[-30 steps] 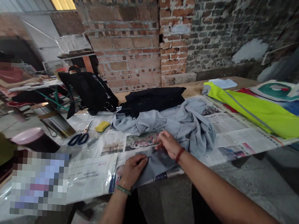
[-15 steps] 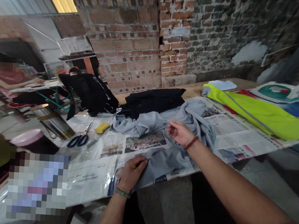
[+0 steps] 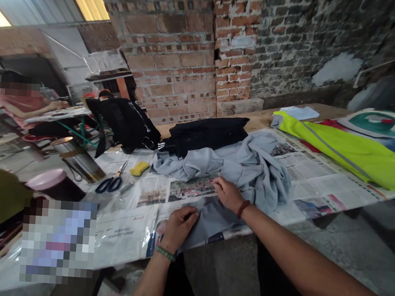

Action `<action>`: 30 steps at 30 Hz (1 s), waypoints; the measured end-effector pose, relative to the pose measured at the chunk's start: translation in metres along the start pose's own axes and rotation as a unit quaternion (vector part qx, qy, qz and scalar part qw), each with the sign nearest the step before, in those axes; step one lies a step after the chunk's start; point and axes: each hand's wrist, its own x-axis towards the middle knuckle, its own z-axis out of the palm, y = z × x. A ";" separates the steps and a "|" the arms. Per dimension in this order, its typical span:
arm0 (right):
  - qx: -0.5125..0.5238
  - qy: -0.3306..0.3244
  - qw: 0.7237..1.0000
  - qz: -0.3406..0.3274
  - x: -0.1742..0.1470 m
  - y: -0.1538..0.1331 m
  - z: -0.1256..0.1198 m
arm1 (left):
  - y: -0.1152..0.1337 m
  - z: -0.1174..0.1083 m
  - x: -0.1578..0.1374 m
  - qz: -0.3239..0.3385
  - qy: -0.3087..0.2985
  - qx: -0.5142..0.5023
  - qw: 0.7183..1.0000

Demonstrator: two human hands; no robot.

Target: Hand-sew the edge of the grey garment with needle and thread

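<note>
Grey cloth (image 3: pixel 213 219) lies near the table's front edge, and my left hand (image 3: pixel 180 225) pinches its left end between thumb and fingers. My right hand (image 3: pixel 228 194) is closed, palm down, just above the same piece, a short way to the right of my left hand. Whatever its fingertips may hold is too small to make out. Behind it a bunched light grey garment (image 3: pixel 213 160) spreads over the newspaper (image 3: pixel 194 190), its folds running round to the right of my right wrist.
Left of the cloth are a yellow sponge (image 3: pixel 139 168), dark-handled scissors (image 3: pixel 112 182), a steel flask (image 3: pixel 78 157) and a pink-lidded cup (image 3: pixel 54 185). Behind are a black bag (image 3: pixel 125 122) and folded black cloth (image 3: pixel 208 133). At right lie a neon-yellow garment (image 3: pixel 346 151) and an iron (image 3: pixel 375 122). Another person (image 3: pixel 18 101) sits far left.
My right hand has come down toward the front edge and closer to my left hand, with its fingers curled downward. My left hand keeps its pinch on the cloth. The view has shifted slightly.
</note>
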 end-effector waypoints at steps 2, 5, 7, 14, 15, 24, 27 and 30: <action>-0.115 -0.013 0.992 -0.046 -0.006 0.007 -0.006 | 0.001 -0.003 0.002 0.007 -0.020 0.008 1.000; -0.190 0.005 0.980 -0.051 -0.009 0.019 -0.021 | 0.002 -0.010 0.010 0.028 -0.085 0.063 0.994; -0.212 0.033 0.976 -0.047 -0.011 0.026 -0.032 | 0.002 -0.015 0.019 0.045 -0.118 0.123 0.984; -0.177 0.135 0.974 -0.046 -0.027 0.044 -0.046 | 0.011 -0.012 0.018 0.145 0.024 0.266 0.953; -0.166 0.137 0.975 -0.049 -0.029 0.044 -0.045 | 0.012 -0.009 0.011 0.169 0.049 0.288 0.941; -0.116 0.120 0.984 -0.070 -0.034 0.040 -0.044 | 0.009 0.015 -0.027 0.166 0.045 0.324 0.930; -0.117 0.117 0.984 -0.061 -0.034 0.040 -0.045 | 0.022 0.016 -0.017 0.080 0.023 0.330 0.940; -0.118 0.111 0.985 -0.055 -0.034 0.039 -0.045 | 0.037 0.016 -0.002 0.030 -0.003 0.316 0.948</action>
